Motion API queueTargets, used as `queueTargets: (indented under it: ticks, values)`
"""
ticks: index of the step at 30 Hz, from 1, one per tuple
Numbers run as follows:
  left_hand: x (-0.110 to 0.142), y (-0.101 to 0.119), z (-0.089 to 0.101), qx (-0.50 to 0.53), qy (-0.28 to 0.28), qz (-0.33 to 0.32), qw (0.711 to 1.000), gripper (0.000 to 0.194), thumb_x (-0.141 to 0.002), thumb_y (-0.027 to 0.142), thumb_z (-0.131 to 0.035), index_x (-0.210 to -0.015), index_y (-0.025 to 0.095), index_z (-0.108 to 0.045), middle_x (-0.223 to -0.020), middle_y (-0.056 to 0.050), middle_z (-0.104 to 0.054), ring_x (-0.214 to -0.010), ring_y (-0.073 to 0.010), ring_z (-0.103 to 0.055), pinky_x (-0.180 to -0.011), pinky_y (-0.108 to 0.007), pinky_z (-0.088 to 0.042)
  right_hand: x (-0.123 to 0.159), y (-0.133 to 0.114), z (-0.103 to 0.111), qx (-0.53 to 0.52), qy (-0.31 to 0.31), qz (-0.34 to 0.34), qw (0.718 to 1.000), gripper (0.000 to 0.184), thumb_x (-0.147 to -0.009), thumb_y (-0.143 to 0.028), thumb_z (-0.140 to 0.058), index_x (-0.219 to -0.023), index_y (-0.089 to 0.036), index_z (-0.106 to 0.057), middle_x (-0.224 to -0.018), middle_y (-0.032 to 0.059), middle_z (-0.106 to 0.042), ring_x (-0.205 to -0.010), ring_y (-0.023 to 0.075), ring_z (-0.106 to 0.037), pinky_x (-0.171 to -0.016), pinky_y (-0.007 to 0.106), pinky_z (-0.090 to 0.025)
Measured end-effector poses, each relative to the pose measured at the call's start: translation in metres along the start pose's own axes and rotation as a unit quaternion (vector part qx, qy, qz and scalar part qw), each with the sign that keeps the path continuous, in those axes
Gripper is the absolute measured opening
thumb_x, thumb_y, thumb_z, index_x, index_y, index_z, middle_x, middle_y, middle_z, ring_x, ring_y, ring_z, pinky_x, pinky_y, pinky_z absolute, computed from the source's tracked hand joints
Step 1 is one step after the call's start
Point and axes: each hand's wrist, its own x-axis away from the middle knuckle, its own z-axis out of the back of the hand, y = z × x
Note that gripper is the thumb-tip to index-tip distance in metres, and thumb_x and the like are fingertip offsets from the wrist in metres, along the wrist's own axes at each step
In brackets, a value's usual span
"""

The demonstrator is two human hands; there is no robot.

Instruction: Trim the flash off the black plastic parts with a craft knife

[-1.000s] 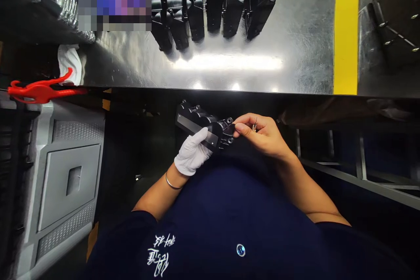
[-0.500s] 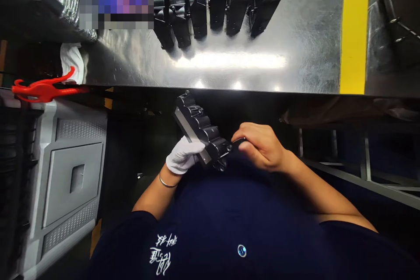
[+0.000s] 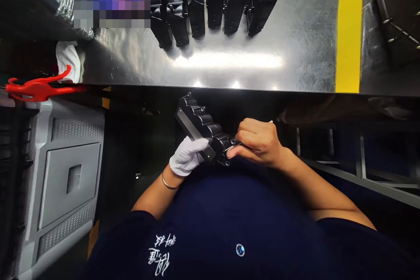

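My left hand (image 3: 187, 156), in a white glove, grips a black ribbed plastic part (image 3: 210, 129) by its lower end. The part has a flat grey side, rounded humps and small ring-shaped lugs. It is tilted in front of my body, just below the bench edge. My bare right hand (image 3: 257, 142) is closed round a thin tool (image 3: 271, 121); a pale end sticks out above the knuckles, and most of it is hidden by the fingers. Thumb and tool tip are at the part's lower right end, by a lug; whether the tip touches cannot be made out.
Several similar black parts (image 3: 197, 13) stand in rows on the metal bench (image 3: 305, 52), which carries a yellow stripe (image 3: 349, 30). To the left are a red plastic tool (image 3: 39, 89), a white cloth (image 3: 68, 61) and a grey bin (image 3: 70, 183). A metal frame (image 3: 362, 153) is at right.
My right hand has moved left to the part's lower end and turned, so the tool's pale end now shows above the knuckles. My left hand still holds the part, shifted slightly right.
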Motion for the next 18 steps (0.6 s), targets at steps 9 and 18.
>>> queueTargets:
  ticks: [9,18]
  values:
    - [0.002,0.001,-0.021,0.107,0.087,0.055,0.989,0.026,-0.082,0.007,-0.06,-0.107,0.012,-0.069,-0.079,-0.003,-0.075,-0.073,-0.0158,-0.073,-0.082,-0.028,-0.059,-0.002,0.005,-0.003,0.043,0.004,-0.02,0.999,0.058,-0.104,-0.055,-0.039,-0.058,-0.019,-0.044,-0.057,0.0008,-0.043,-0.053,0.0139,-0.039,-0.049,0.03,-0.026]
    - [0.012,0.018,-0.035,0.335,0.115,0.125,0.927,0.031,-0.098,0.013,-0.036,-0.106,0.015,-0.066,-0.071,0.0,-0.072,-0.062,-0.0091,-0.071,-0.07,-0.019,-0.059,-0.012,0.019,0.014,0.003,-0.043,-0.005,0.999,0.033,-0.105,-0.029,-0.042,-0.081,-0.016,-0.061,-0.062,0.0007,-0.052,-0.055,0.0132,-0.048,-0.051,0.027,-0.033]
